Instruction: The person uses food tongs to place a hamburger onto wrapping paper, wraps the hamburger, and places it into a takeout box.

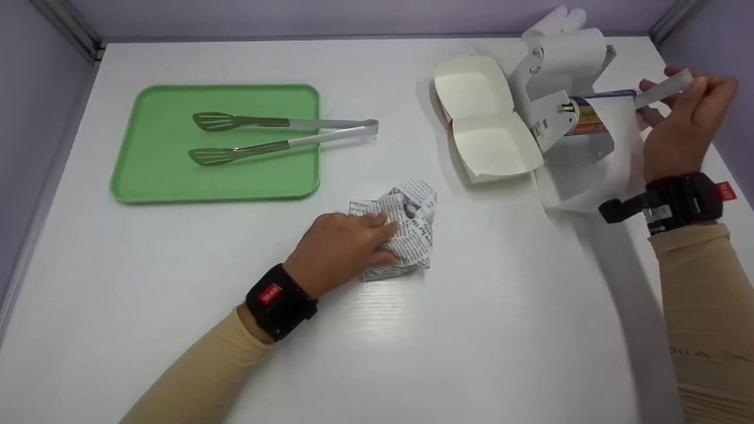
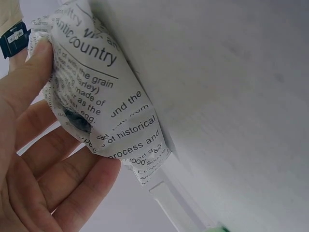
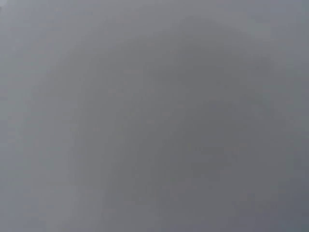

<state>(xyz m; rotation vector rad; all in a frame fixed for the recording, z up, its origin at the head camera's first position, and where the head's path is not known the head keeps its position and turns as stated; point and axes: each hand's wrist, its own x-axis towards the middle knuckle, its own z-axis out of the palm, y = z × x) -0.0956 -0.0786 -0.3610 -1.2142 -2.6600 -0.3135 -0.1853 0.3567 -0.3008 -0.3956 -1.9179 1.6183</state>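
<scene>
In the head view, my left hand (image 1: 339,250) holds a parcel wrapped in newsprint-patterned paper (image 1: 415,235) against the white table. The left wrist view shows the thumb on one side of the wrapped parcel (image 2: 96,92) and the fingers along the other; its contents are hidden. At the far right, my right hand (image 1: 686,126) pinches a translucent strip of tape (image 1: 668,88) between thumb and fingers. That strip is beside a white tape dispenser (image 1: 571,56) with a printed roll core. The right wrist view is only a grey blur.
An open white clamshell box (image 1: 498,147) stands just left of the dispenser. Metal tongs with pale handles (image 1: 330,136) lie across a green tray (image 1: 171,182) at the left, their handle end past its right edge. Walls (image 1: 365,20) border the table.
</scene>
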